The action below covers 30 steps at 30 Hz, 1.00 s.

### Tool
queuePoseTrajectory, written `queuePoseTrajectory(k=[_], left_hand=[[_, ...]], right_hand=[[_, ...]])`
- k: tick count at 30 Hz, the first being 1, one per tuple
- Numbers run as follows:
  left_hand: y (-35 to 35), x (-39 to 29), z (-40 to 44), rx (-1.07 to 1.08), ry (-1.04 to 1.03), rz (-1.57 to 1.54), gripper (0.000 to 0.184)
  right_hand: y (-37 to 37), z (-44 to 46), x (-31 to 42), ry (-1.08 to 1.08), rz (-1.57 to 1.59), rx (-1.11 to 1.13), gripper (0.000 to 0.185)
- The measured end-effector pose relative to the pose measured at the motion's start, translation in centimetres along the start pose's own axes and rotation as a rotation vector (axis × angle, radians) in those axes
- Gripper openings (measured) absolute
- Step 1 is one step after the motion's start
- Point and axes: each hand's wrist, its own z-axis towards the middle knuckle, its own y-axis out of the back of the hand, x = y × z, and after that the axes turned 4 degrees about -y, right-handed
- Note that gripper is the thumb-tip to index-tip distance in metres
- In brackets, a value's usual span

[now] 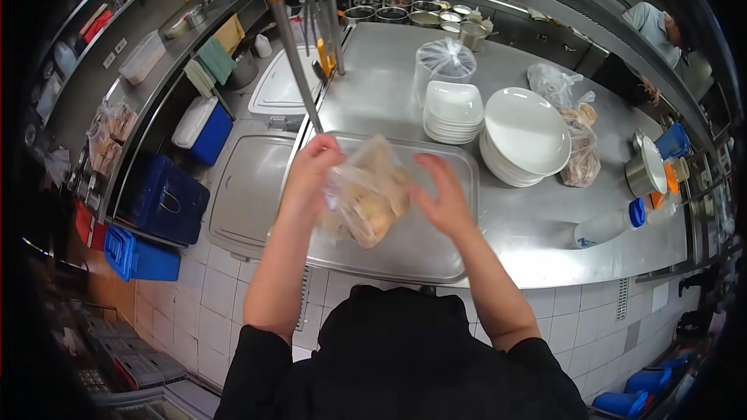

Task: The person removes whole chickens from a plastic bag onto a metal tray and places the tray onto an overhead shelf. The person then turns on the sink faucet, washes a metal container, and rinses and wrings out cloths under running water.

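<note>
A clear plastic bag [372,196] with pale yellowish-brown food inside hangs over a tray-like metal lid [424,253] on the steel counter. At the bag's upper left edge, my left hand [313,171] has its fingers closed on the plastic. My right hand [445,201] is at the bag's right side, its thumb and fingers apart. Whether its fingertips touch the plastic I cannot tell. What exactly the food is does not show through the cloudy plastic.
Stacked square bowls [453,109] and large white plates [526,136] stand beyond the lid. Filled bags [582,155], a clear bottle [603,229] and a metal pot [646,171] are farther right. A metal post [294,62] rises at left. Another person [654,31] stands across the counter.
</note>
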Motion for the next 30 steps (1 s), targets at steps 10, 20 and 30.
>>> queuePoseTrajectory(k=[10, 20, 30], left_hand=[[-7.5, 11.5, 2.4, 0.095, 0.164, 0.028, 0.01], [-7.9, 8.9, 2.6, 0.128, -0.049, 1.503, 0.035], [0.3, 8.8, 6.2, -0.381, -0.319, 1.298, 0.014]], right_hand=[[-3.1, 0.5, -8.9, -0.304, -0.326, -0.09, 0.041], [-0.5, 1.0, -7.7, -0.324, -0.198, -0.037, 0.038], [0.7, -3.6, -12.5, -0.62, -0.276, 0.008, 0.008]])
